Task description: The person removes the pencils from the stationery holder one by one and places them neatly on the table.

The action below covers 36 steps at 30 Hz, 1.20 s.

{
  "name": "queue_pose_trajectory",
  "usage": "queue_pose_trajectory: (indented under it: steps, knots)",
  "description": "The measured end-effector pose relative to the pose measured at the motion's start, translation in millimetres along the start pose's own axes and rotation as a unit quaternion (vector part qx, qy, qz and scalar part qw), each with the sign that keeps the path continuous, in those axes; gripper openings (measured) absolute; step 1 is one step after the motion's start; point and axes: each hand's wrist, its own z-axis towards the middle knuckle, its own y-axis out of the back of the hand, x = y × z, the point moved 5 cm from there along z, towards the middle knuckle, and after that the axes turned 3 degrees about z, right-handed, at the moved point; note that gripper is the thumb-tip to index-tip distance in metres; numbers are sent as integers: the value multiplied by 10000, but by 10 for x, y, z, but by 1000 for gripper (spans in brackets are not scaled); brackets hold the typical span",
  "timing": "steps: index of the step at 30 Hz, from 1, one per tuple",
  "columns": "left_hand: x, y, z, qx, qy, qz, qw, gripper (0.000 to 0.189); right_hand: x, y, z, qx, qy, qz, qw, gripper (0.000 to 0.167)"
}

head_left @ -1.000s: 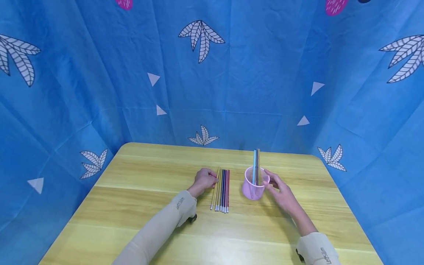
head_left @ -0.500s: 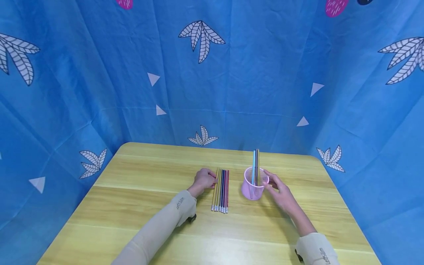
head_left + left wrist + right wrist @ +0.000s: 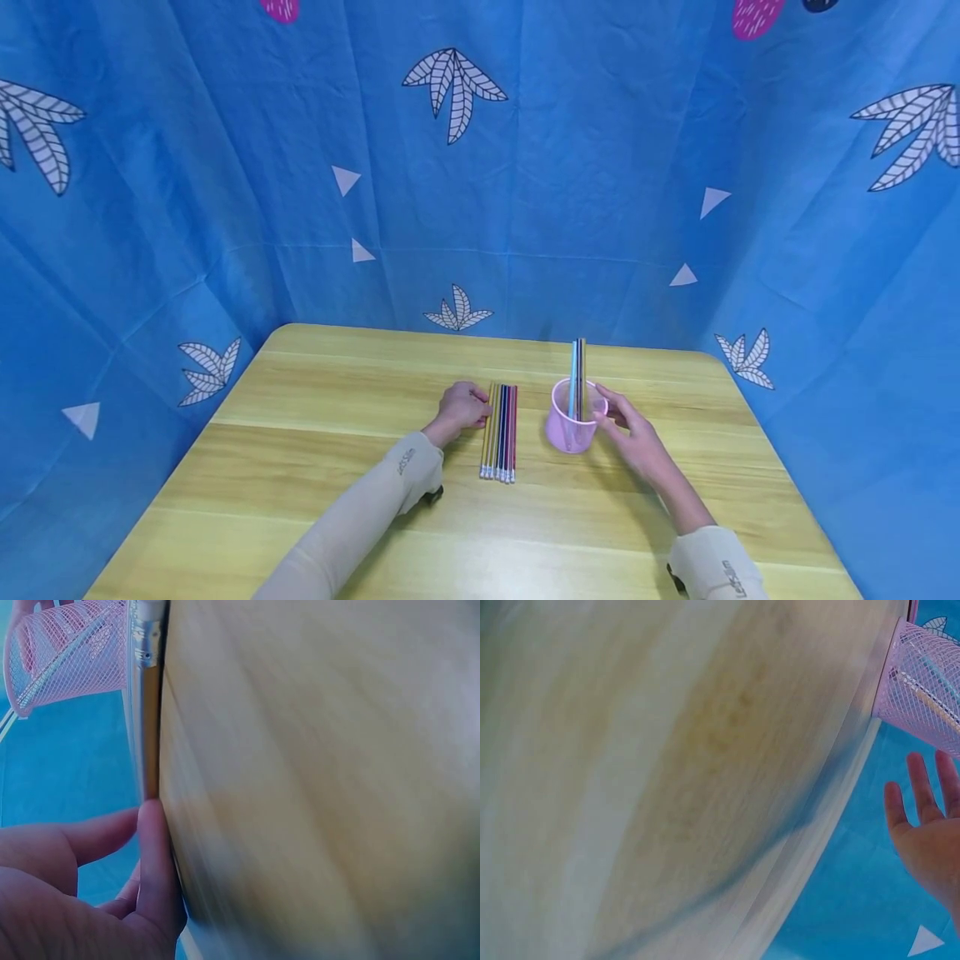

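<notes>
A row of pencils (image 3: 507, 429) lies side by side on the table, eraser ends toward me. At its left edge my left hand (image 3: 462, 405) pinches the outermost yellow pencil (image 3: 150, 727) between thumb and finger. To the right stands a pink mesh pen cup (image 3: 568, 432), with several pencils (image 3: 580, 375) upright in it, among them light blue, dark and gold ones. My right hand (image 3: 633, 437) holds the cup by its right side, thumb in front and fingers behind. In the right wrist view some fingers (image 3: 922, 787) extend straight beside the mesh.
The wooden table (image 3: 360, 492) has rounded back corners. Behind it and along both sides hangs a blue curtain (image 3: 585, 208) printed with white leaves and triangles.
The outermost yellow pencil, slanted a second ago, has swung right at its eraser end and now lies parallel against the row. The left hand stays beside it; the right hand stays at the cup.
</notes>
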Motion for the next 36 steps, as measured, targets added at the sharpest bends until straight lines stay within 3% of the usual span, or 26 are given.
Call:
queue_pose_trajectory:
  steps: [6,15,20,24,36]
  knots:
    - [3,70,-26,41,-210,-120,9997,29,5,-25,6,16,24,20,10000,58]
    - [-281,67,-26,-42,-1326,-178,9910,32,7,-16,15,8,-14,-16,10000,58]
    - [-496,-83,-89,258,-1822,-196,9827,35,21,-4,15,-8,-39,11,10000,58]
    - [-618,-247,-123,472,-1968,-316,9788,34,31,4,5,-10,-31,-17,10000,57]
    - [-879,-669,-32,338,-2266,-913,9691,30,20,10,22,-5,86,39,10000,56]
